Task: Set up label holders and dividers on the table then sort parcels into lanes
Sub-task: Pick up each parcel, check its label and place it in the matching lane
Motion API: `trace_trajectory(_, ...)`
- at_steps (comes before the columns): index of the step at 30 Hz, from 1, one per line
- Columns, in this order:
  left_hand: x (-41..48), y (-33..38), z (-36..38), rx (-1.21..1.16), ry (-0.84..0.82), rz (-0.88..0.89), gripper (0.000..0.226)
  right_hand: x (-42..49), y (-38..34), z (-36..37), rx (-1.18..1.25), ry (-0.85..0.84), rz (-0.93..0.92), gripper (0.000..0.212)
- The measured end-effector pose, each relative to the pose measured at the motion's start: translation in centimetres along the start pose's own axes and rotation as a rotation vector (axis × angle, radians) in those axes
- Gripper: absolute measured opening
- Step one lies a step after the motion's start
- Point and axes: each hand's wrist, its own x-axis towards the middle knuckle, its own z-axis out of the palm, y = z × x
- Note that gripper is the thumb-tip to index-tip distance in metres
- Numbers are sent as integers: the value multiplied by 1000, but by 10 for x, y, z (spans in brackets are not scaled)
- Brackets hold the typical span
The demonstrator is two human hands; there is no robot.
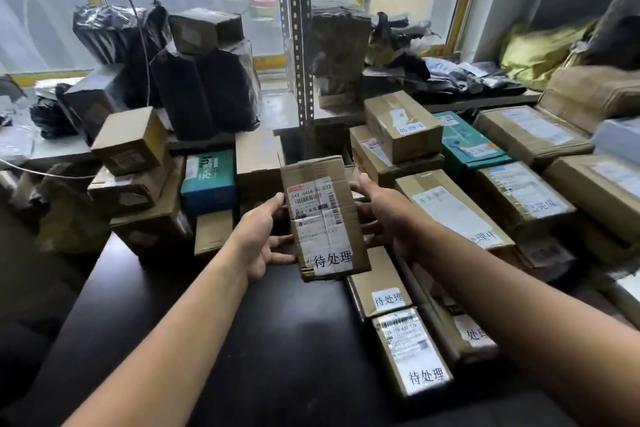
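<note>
While labelled boxes point(453, 215) lie in rows at right, sorting seems begun; left hand point(263, 236) and right hand point(388, 218) clamp fingers on a cardboard parcel point(323, 218) above the dark table point(242, 340); black-wrapped parcels point(204, 90) behind look unsorted.

The brown corrugated-cardboard parcel point(323, 215) looks matt, with glossy tape and a white paper label; the black desk point(214, 340) shines smoothly.

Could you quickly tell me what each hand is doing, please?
Left hand: grips the cardboard parcel on its left.
Right hand: grips the same parcel's right side.
</note>
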Motion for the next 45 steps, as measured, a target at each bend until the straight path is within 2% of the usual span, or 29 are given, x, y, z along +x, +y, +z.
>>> trace_trajectory(5, 19, -26, 38, 5, -58, -129, 38, 13, 16, -27, 13, 40, 194, 58)
trace_trajectory(11, 55, -49, 79, 11, -35, -246, 42, 37, 25, -48, -25, 106, 304, 40)
trace_trajectory(20, 86, -66, 101, 69, 9, -266, 37, 70, 43, -52, -104, -1, 395, 15)
trace_trajectory(23, 89, -59, 106, 158, 7, -230, 35, 74, 37, -60, -173, 11, 323, 12)
trace_trajectory(26, 97, -51, 99, 366, 118, -131, 29, 78, 23, -63, -269, -5, 106, 17)
trace_trajectory(27, 101, -48, 94, 487, 179, -85, 38, 78, 17, -61, -322, 1, 21, 20)
trace_trajectory(29, 104, -37, 80, 838, 280, 19, 54, 83, 6, -58, -506, 43, -134, 39)
trace_trajectory(31, 100, -23, 66, 1155, 366, 87, 55, 88, -5, -54, -715, 76, -254, 47)
trace_trajectory(32, 97, -15, 60, 1242, 386, 102, 53, 90, -9, -51, -786, 87, -305, 47)
trace_trajectory(37, 88, 11, 29, 1397, 442, 116, 48, 105, -24, -23, -938, 90, -454, 41)
trace_trajectory(41, 91, 25, 0, 1451, 486, 138, 42, 122, -34, 9, -1017, 64, -463, 38)
trace_trajectory(45, 111, 37, -35, 1460, 504, 139, 45, 144, -43, 41, -1016, 65, -427, 35)
